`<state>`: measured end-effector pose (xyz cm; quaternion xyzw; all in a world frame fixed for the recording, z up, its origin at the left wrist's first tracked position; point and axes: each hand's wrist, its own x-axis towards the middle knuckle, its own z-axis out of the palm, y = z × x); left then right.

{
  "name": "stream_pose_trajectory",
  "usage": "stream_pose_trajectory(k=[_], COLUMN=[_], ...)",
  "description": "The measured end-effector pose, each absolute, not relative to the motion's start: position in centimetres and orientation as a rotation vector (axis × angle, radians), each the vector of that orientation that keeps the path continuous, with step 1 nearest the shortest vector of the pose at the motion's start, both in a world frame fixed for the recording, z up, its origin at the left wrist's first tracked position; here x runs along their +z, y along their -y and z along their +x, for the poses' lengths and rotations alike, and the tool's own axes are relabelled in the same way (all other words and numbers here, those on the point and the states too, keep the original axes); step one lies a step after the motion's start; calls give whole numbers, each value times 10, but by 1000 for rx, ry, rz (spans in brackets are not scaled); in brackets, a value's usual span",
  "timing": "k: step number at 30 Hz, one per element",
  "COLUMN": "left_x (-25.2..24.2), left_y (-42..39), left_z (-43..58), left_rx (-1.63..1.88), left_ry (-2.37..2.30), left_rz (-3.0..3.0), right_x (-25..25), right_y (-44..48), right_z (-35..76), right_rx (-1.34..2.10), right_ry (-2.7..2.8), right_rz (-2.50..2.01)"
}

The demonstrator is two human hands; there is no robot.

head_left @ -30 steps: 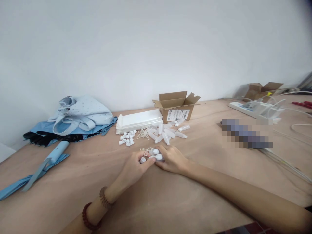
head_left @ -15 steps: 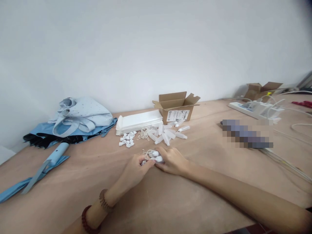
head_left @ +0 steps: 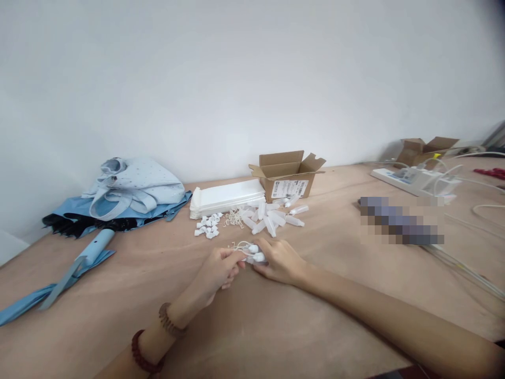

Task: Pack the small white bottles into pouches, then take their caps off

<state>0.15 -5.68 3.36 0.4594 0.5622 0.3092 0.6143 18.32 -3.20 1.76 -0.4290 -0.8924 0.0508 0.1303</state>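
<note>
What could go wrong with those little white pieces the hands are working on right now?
The small white plastic pieces pinched between the left hand and right hand could slip and roll away. Their thin cord might snag on the loose cord tangle nearby. A careless move could also scatter the loose translucent plastic bottles just ahead.

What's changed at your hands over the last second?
The left hand has drawn slightly leftward from the white plastic pieces, its fingers curling under; whether it let go is unclear. The right hand stays at them, beside the cord loop. The cardboard box stayed as it was.
</note>
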Motion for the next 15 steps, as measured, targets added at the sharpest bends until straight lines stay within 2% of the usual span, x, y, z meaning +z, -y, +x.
stream_pose_trajectory(k=[9, 15], left_x=[58, 60], left_y=[53, 50], left_z=[-16, -17], left_rx=[1173, 1194], left_ry=[-822, -948], left_rz=[706, 787], right_x=[23, 22], right_y=[34, 34], right_z=[182, 184], right_rx=[153, 173], right_ry=[2579, 2582], right_rz=[-1282, -1275])
